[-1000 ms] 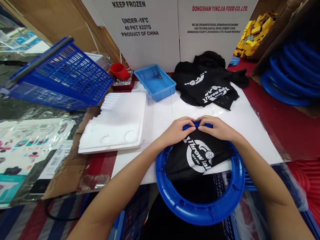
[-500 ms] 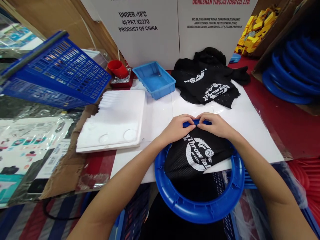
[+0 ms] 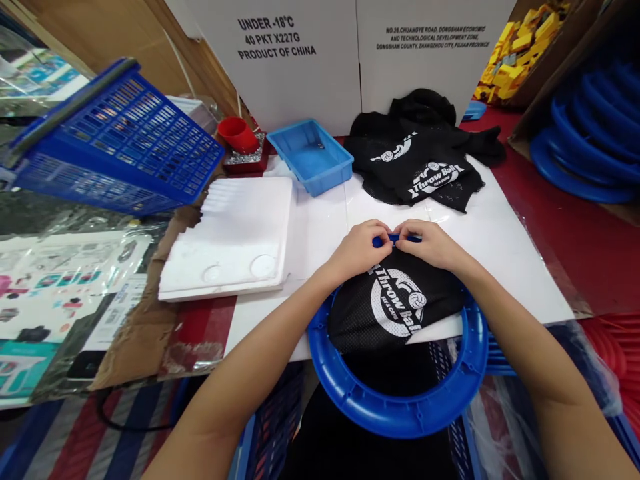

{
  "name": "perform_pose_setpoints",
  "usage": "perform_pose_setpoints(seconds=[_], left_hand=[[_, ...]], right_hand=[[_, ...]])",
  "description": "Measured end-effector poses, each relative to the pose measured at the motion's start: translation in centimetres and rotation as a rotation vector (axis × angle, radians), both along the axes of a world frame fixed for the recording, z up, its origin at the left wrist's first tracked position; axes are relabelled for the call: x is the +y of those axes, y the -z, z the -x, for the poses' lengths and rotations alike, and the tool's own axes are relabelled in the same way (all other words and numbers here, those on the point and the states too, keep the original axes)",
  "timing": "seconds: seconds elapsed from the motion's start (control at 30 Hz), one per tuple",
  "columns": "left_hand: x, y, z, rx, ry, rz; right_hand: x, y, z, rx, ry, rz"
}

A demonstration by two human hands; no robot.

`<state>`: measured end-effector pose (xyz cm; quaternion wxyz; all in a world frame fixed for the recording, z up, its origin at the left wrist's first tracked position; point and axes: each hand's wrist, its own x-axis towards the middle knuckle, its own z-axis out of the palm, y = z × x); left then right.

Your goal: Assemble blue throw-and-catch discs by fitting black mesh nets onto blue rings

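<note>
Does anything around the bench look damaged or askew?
Yes: the white foam slab, left of the blue ring, has a jagged, broken-looking left edge. The brown cardboard beside it also has a ragged, torn-looking edge.

The ring (image 3: 400, 417) is glossy blue, and the cloth (image 3: 360, 320) is black with white lettering and a white ball design (the heap of fabric (image 3: 425, 143) matches). The basket (image 3: 125, 157) is deep blue, the tray (image 3: 331, 179) lighter blue, the cup (image 3: 239, 138) red, the foam slab (image 3: 230, 240) white and the blocks (image 3: 523, 53) mostly yellow.
</note>
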<state>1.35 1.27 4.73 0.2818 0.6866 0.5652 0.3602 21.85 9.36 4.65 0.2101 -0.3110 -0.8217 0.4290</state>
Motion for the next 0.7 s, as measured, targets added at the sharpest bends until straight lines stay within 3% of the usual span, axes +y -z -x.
perform_pose_setpoints(seconds=[0.07,0.23,0.3,0.37,0.47,0.6,0.7], left_hand=[[0.1,0.0,0.2,0.012,0.017,-0.015],[-0.2,-0.4,1.4,0.07,0.203,-0.075],[-0.6,-0.8,1.7,0.134,0.146,-0.085],[-1.0,-1.1,1.9,0.238,0.009,-0.094],[-1.7,-1.5,2.1,0.413,-0.163,-0.074],[-2.2,-1.8,2.7,0.557,-0.227,-0.027],[-2.7,-2.2,3.5,0.546,-0.224,0.053]], right_hand=[[0.1,0.1,0.1,-0.003,-0.007,-0.01],[0.0,-0.5,-0.2,-0.019,-0.022,-0.041],[0.2,-1.1,-0.9,-0.006,0.023,-0.031],[1.0,-1.5,-2.0,0.017,0.115,-0.054],[2.9,-1.2,-4.3,-0.012,0.312,-0.198],[5.1,-0.7,-7.2,-0.154,0.411,-0.406],[5.3,-1.4,-8.6,-0.126,0.413,-0.401]])
